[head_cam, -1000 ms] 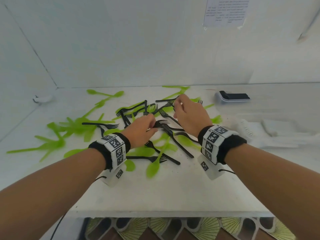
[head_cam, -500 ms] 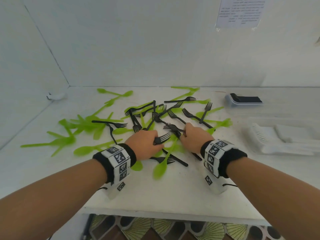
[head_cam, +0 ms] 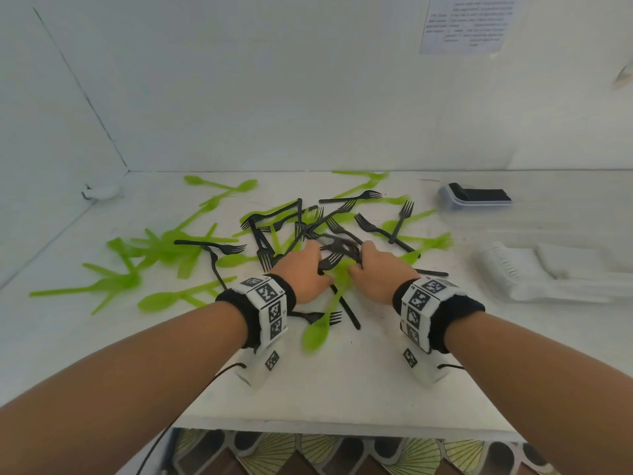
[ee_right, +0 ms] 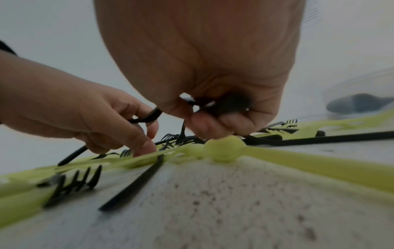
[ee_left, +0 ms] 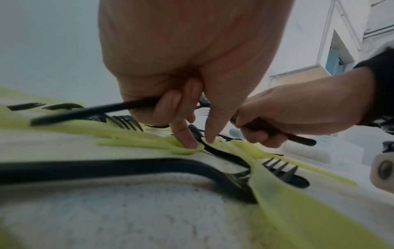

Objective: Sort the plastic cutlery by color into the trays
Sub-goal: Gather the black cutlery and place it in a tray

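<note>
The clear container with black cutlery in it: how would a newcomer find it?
Start at the white table and follow its back edge toward the right wall. The clear container sits there alone, beyond the white trays; only it already holds black pieces.

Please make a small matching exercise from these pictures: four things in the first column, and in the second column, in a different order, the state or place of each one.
Column one:
1. left hand
2. right hand
3. tray with black cutlery
4. green spoon

Column two:
a. stands at the far right of the table
b. lies near the table's front edge, between the wrists
c. grips a black fork handle while two fingertips press into the pile
d. grips a bunch of black forks

Pairs: 1-c, 2-d, 3-a, 4-b
</note>
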Tool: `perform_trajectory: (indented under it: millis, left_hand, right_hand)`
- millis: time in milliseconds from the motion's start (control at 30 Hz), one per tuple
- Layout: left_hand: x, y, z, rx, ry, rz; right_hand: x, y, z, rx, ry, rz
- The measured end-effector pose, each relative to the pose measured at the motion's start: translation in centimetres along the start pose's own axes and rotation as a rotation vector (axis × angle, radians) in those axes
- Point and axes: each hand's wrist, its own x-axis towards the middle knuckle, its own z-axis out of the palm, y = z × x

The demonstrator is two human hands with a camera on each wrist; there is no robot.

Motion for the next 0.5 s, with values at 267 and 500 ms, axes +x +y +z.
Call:
perform_trajectory:
  millis: [267,500]
  left_hand:
    - [0.6,0.2,0.9,-0.004,0.044,-0.015]
    - [1.3,1.6,0.8,0.254,-0.078,-0.030]
  right_hand:
    - [0.2,2.7,-1.8,0.076,0.203,0.031]
    - [0.7,6.7,-2.2,-0.143,0.071,0.090]
